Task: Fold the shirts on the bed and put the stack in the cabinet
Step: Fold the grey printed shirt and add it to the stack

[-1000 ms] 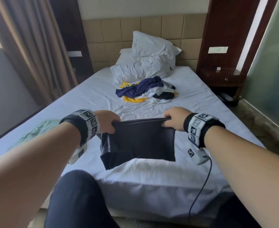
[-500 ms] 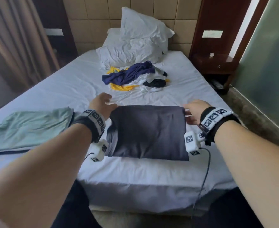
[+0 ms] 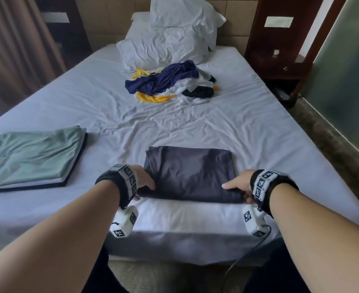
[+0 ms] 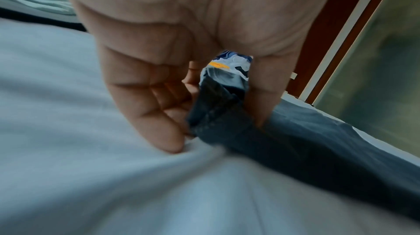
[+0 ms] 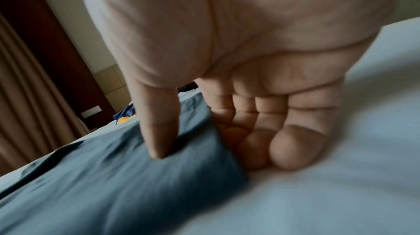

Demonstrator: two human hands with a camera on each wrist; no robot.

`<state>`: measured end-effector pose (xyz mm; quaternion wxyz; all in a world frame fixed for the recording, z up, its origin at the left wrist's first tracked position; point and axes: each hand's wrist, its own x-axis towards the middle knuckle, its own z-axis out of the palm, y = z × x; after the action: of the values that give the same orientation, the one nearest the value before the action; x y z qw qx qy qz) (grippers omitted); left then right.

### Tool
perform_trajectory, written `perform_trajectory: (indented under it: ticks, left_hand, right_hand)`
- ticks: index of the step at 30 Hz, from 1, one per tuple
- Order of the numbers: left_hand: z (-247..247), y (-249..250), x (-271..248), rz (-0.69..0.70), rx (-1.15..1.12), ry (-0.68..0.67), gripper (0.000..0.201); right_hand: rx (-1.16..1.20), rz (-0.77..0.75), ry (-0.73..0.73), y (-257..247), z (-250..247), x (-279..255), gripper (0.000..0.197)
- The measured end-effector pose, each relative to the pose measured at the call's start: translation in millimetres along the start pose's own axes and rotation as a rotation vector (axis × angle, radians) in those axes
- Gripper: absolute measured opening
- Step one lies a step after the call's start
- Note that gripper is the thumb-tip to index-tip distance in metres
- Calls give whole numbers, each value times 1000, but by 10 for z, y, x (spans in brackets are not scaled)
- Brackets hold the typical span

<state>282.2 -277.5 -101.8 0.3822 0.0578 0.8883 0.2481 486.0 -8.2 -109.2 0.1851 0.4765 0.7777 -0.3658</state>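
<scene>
Our left hand [image 3: 144,180] and right hand [image 3: 239,186] pinch the two near corners of the folded dark shirt [image 3: 190,173], which lies flat on the bed [image 3: 195,127] by its near edge, long axis running from one hand to the other. On each side the thumb sits on top of the cloth while the fingers [image 5: 295,149] curl under the edge, so their tips are hidden beneath the fabric; in the left wrist view the left fingers [image 4: 145,106] close round the bunched corner. Both wrist views are blurred. Out beyond our left fingers lies a folded green shirt [image 3: 32,155] on a dark layer we cannot identify. Far past the fingertips, an unfolded heap of clothes [image 3: 170,83] sits before the pillows [image 3: 170,39]. We cannot read any writing; the wristbands [image 3: 263,182] carry only black-and-white square markers.
</scene>
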Motion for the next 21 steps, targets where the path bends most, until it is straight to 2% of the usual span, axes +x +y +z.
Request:
perform_trajectory:
  ticks: [3, 5, 7, 8, 10, 12, 15, 17, 20, 21]
  left_hand:
    - [-66, -94, 80, -25, -85, -1, 19]
    - [-136, -205, 212, 0, -68, 47, 11]
    - [-170, -346, 512, 34, 9, 107, 16]
    - [-163, -372, 561, 38, 17, 103, 20]
    - [-141, -337, 375, 68, 10, 77, 18]
    - [-113, -279, 166, 51, -53, -2, 11]
    - [-161, -283, -5, -9, -192, -163, 26]
    - [-239, -304, -20, 9, -203, -208, 38]
    - [-261, -291, -66, 46, -223, -255, 28]
    - [-243, -284, -51, 50, -211, -257, 31]
  right_hand:
    - [-103, -2, 39, 5, 44, 17, 64]
    - [-123, -5, 72, 12, 55, 7, 63]
    - [-104, -14, 68, 29, 49, 16, 57]
    - [-34, -9, 53, 37, 51, 21, 47]
    - [145, 18, -16, 83, 82, -25, 30]
    - [205, 80, -83, 163, 150, -57, 31]
    - [219, 68, -79, 254, 214, -42, 28]
    - [262, 64, -75, 277, 212, 8, 27]
    - [262, 82, -80, 267, 199, 7, 30]
    - [246, 91, -83, 254, 198, 3, 32]
